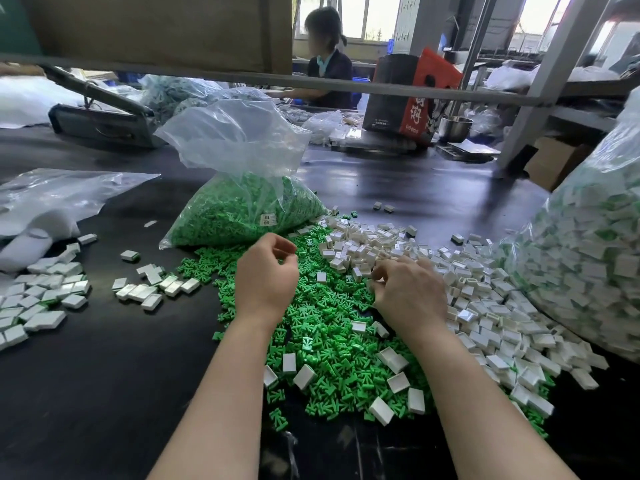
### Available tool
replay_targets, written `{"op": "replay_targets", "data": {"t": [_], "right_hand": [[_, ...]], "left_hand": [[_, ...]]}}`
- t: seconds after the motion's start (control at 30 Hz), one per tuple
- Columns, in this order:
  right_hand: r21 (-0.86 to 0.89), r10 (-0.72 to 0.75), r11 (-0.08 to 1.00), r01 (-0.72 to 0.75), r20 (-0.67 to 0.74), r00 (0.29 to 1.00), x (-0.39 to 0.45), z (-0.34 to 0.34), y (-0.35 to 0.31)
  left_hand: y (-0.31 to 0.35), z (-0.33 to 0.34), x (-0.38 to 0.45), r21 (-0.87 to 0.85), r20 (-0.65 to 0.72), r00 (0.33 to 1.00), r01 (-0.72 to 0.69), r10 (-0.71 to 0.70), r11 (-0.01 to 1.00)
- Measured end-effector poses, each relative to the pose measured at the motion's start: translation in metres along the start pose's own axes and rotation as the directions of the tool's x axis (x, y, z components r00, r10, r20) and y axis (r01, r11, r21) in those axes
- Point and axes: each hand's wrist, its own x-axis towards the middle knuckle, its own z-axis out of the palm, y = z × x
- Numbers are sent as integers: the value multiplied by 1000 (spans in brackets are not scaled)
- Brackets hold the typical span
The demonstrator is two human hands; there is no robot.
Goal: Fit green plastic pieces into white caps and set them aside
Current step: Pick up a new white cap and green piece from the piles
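White rectangular caps already filled lie well left of the left hand, which hovers with curled fingers, holding nothing I can see, above the loose green plastic pieces. Just beside it, the right hand rests curled on the heap of empty white caps; whether it grasps one I cannot tell

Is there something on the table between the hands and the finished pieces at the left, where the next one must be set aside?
Nothing visible. From the left hand to the finished pieces there is only bare dark table past the edge of the green pile. The right hand would have to cross that pile.
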Motion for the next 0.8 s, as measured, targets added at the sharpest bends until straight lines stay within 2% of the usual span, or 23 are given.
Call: {"op": "replay_targets", "data": {"t": [0.13,0.2,0.3,0.37,0.47,0.67,0.73,0.8], "right_hand": [[91,-2,996,0,13,1000,-2,3,2],[249,-11,969,8,13,1000,-2,3,-1],[546,-53,835,67,-41,998,-2,-5,-9],[631,-92,763,136,-103,990,-3,-10,-12],[669,-154,712,214,-149,977,-5,-11,-14],[634,-226,717,290,-183,957,-4,-5,-13],[617,-209,744,257,-151,966,-4,-3,-13],[520,-208,830,199,-42,977,-2,-2,-11]], "left_hand": [[12,12,-8,-147,172,985,43,-17,988],[18,16,-11,-239,267,963,113,-47,964],[22,17,-14,-394,416,904,276,-97,877],[24,17,-15,-482,485,866,382,-123,789],[22,16,-13,-522,488,859,429,-155,737],[16,9,-11,-537,509,845,461,-164,707],[15,8,-9,-562,484,862,440,-153,700],[15,7,-8,-582,444,887,395,-129,711]]}}
